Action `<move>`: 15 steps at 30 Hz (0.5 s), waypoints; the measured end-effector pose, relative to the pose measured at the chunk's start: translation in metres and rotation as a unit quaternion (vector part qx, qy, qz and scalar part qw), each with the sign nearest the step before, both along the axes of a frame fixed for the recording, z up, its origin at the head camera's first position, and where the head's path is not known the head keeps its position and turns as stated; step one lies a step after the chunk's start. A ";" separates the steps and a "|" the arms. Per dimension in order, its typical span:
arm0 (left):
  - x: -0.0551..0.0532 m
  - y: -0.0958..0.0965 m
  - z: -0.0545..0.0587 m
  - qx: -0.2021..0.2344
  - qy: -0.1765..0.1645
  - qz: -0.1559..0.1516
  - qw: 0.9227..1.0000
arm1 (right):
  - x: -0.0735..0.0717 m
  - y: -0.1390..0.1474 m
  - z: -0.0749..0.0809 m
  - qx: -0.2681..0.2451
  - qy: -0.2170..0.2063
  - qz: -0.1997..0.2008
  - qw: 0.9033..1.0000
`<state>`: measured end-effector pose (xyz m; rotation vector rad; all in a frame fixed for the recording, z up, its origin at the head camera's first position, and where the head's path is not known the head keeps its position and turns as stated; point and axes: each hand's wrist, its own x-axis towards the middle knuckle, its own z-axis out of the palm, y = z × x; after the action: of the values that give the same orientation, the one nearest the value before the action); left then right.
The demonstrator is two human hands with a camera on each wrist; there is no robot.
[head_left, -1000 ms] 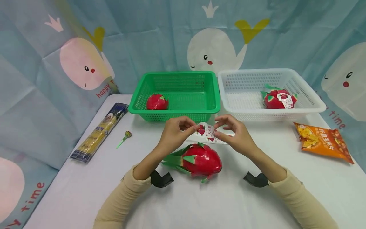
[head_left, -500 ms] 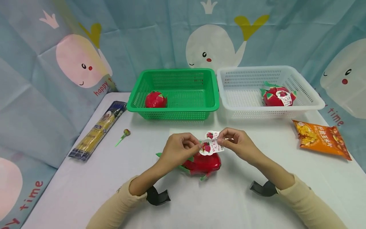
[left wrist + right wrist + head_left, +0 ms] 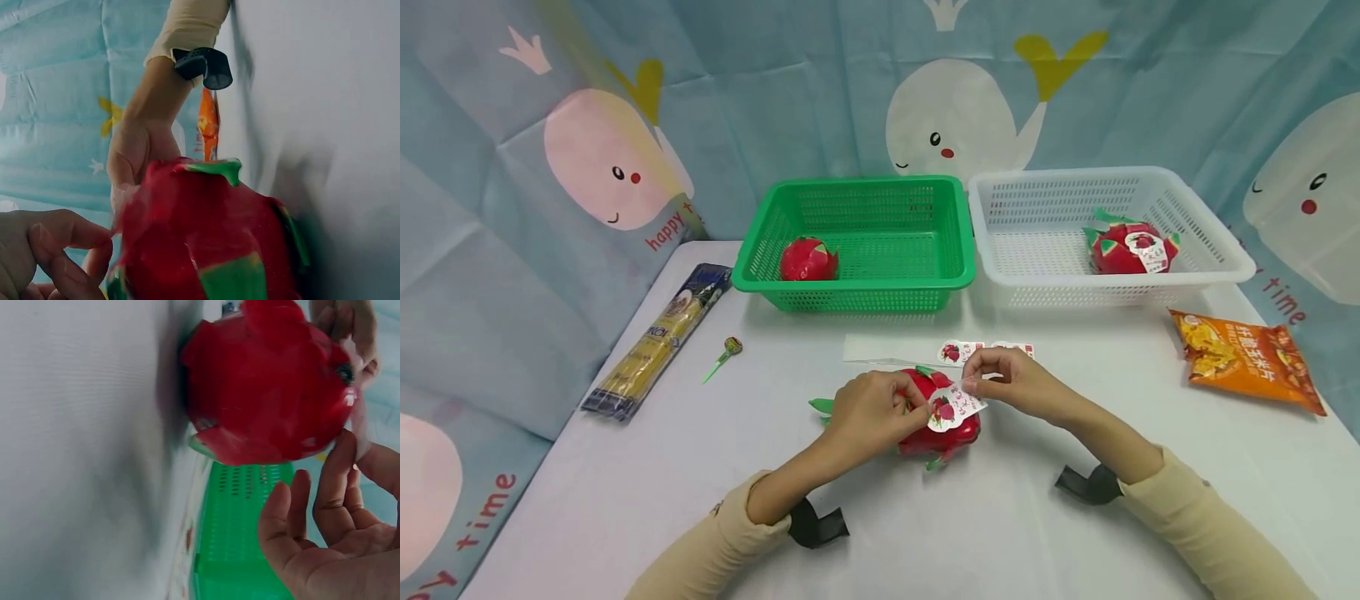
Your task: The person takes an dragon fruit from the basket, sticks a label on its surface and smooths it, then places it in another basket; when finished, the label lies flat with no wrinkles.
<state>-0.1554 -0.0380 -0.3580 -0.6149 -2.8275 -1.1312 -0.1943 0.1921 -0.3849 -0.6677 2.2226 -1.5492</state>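
A dragon fruit sticker point(image 3: 957, 406), white with printed red fruit, is stretched between my two hands just over a red toy dragon fruit point(image 3: 925, 445). My left hand point(image 3: 874, 417) pinches its left end, and my right hand point(image 3: 1026, 385) pinches the upper right end. In the right wrist view the sticker point(image 3: 360, 425) runs along the upper side of the dragon fruit point(image 3: 269, 387); whether it touches the skin I cannot tell. Part of the fruit's green leaves point(image 3: 821, 406) shows left of my left hand. Behind the fruit lies the sticker sheet point(image 3: 887, 349), partly covered by my right hand.
A green basket point(image 3: 857, 300) at the back holds one dragon fruit point(image 3: 808, 260). Beside it, a white basket point(image 3: 1097, 293) holds a labelled one point(image 3: 1116, 255). Pasta point(image 3: 658, 346) and a lollipop point(image 3: 732, 346) lie left, an orange snack bag point(image 3: 1247, 362) right.
Both hands have peeled the sticker off its sheet and brought it towards me, down over the dragon fruit. The sheet now lies flat on the table behind the fruit.
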 end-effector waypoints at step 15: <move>0.000 0.005 -0.008 -0.082 0.201 -0.012 0.976 | 0.007 -0.013 -0.009 0.028 0.093 -0.090 0.991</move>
<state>-0.1551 -0.0328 -0.3657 -0.7880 -2.5799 -0.6812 -0.1874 0.1795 -0.3937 -0.6332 2.5151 -1.5566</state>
